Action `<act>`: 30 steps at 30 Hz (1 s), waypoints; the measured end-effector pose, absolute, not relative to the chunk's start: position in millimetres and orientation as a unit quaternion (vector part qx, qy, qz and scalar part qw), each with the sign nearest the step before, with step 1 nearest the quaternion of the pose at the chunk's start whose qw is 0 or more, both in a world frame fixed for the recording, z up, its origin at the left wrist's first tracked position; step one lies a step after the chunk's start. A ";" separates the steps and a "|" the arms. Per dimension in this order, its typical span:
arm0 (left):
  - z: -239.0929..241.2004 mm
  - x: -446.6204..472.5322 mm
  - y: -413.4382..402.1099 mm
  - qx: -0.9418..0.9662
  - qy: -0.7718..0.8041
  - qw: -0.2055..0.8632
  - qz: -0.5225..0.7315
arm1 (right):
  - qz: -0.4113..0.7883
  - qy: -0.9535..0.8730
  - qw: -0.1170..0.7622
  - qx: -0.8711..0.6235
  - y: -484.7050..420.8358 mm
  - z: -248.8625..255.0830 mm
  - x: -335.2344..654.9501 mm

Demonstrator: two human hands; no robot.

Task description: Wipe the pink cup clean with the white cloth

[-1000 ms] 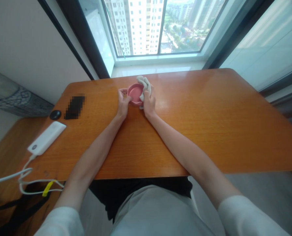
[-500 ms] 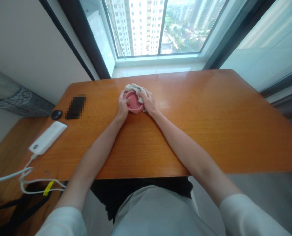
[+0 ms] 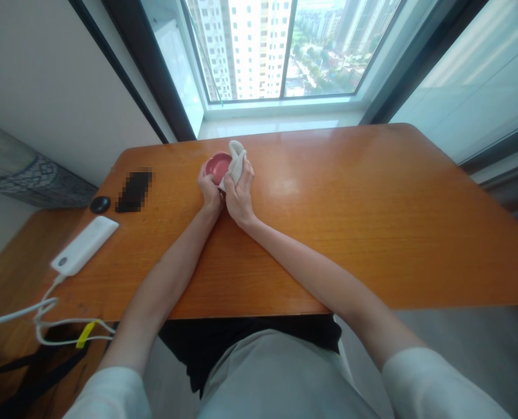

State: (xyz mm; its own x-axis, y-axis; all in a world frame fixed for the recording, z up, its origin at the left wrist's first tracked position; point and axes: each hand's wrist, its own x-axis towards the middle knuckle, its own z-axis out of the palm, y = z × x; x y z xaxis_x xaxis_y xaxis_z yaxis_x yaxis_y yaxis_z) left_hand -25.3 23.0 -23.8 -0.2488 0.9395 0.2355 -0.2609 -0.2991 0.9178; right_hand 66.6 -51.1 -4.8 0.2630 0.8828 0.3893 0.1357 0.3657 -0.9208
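A small pink bowl (image 3: 217, 166) is tilted up over the far part of the wooden table, its inside facing me. My left hand (image 3: 209, 187) grips its left and near side, with the thumb near the rim. My right hand (image 3: 240, 192) is closed around a white cloth (image 3: 237, 163), which lies folded against the bowl's right side. One end of the cloth sticks up above my fingers. The fingertips behind the bowl and under the cloth are hidden.
On the table's (image 3: 350, 221) left side are a white power bank (image 3: 84, 245) with a white cable (image 3: 45, 314), a round black object (image 3: 100, 204) and a blurred-out dark item (image 3: 134, 191). A window (image 3: 280, 58) stands beyond the far edge.
Both hands have shifted left with the bowl. My right hand and the cloth have moved from the bowl's far right rim round to its right and near side.
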 end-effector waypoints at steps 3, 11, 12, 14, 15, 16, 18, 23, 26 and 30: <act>-22.6 -13.9 20.0 0.419 0.393 0.417 0.704 | 0.280 -0.521 0.645 -0.484 -43.2 -2.3 87.3; -10.5 -9.7 10.3 0.552 0.368 0.412 0.625 | 0.473 -0.537 0.592 -0.371 -13.7 4.9 148.5; -8.7 -9.9 8.5 0.561 0.366 0.416 0.615 | 0.487 -0.540 0.585 -0.360 -11.4 5.8 153.3; -5.3 -9.8 5.2 0.580 0.355 0.421 0.600 | 0.507 -0.542 0.573 -0.346 -8.3 7.7 160.4; -3.9 -9.8 4.0 0.589 0.349 0.421 0.595 | 0.516 -0.544 0.567 -0.341 -7.3 8.6 162.9; -2.8 -9.8 3.1 0.597 0.343 0.421 0.590 | 0.525 -0.546 0.561 -0.335 -6.4 9.4 164.7; -1.7 -9.8 2.7 0.607 0.339 0.423 0.581 | 0.534 -0.550 0.553 -0.327 -4.9 10.1 165.9; -6.6 -10.4 8.0 0.554 0.376 0.422 0.611 | 0.482 -0.525 0.590 -0.380 -8.4 4.3 147.2; -14.0 -13.8 14.6 0.479 0.407 0.415 0.658 | 0.425 -0.509 0.604 -0.442 -19.8 -1.5 119.1; -23.8 -20.2 24.0 0.400 0.436 0.407 0.697 | 0.362 -0.494 0.624 -0.486 -37.3 -7.9 80.1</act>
State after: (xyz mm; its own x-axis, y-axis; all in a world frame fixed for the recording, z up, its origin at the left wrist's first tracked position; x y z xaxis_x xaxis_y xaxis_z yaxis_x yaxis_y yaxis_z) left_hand -20.2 24.0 -23.8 -0.3500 0.9147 0.2023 -0.2182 -0.2896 0.9319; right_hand 80.1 -37.3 -7.9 0.2500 0.9317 0.2634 0.0276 0.2650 -0.9638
